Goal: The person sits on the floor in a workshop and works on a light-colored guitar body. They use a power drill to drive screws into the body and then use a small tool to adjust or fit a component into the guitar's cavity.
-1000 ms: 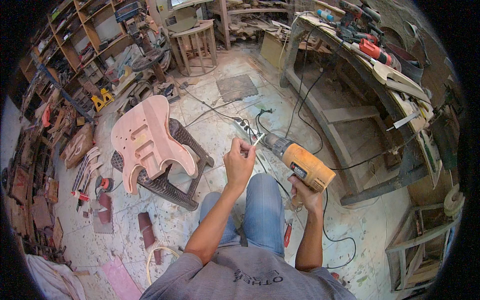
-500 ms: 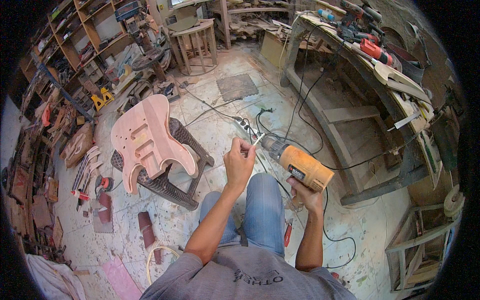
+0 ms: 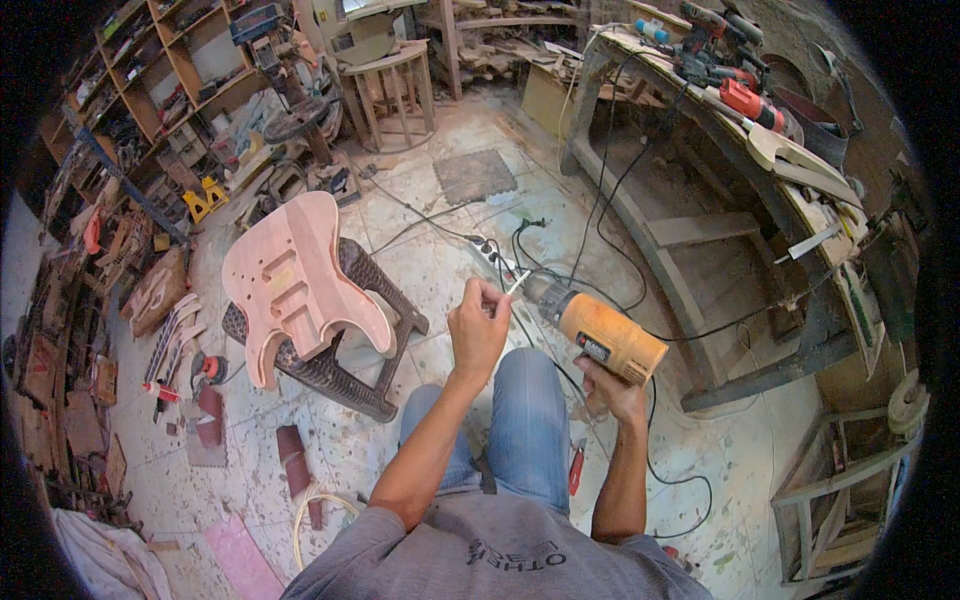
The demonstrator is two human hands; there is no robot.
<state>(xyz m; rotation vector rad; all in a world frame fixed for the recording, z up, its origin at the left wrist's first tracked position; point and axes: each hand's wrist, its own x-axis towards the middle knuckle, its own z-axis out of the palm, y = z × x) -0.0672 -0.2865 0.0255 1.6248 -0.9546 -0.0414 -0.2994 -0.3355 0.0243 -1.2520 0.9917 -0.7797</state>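
My left hand (image 3: 478, 325) pinches a thin white strip (image 3: 517, 283) between thumb and fingertips, its free end slanting up and to the right. My right hand (image 3: 612, 388) is wrapped round the grip of an orange-yellow heat gun (image 3: 615, 338). The gun's metal nozzle (image 3: 545, 296) points up and left, close beside the strip; whether they touch I cannot tell. Left of my hands, an unpainted wooden electric guitar body (image 3: 300, 272) with routed cavities rests on a dark patterned stool (image 3: 372, 385).
A power strip (image 3: 490, 258) and black cables lie on the paint-spotted floor ahead. To the right stands a workbench (image 3: 690, 225) bearing a red power tool (image 3: 750, 103). A sandpaper roll (image 3: 292, 460), a coil of pale strip (image 3: 312, 510) and a red-handled cutter (image 3: 577, 468) lie near my legs.
Almost nothing differs. Both hands keep their hold on the strip and the heat gun, with only a tiny shift of the view.
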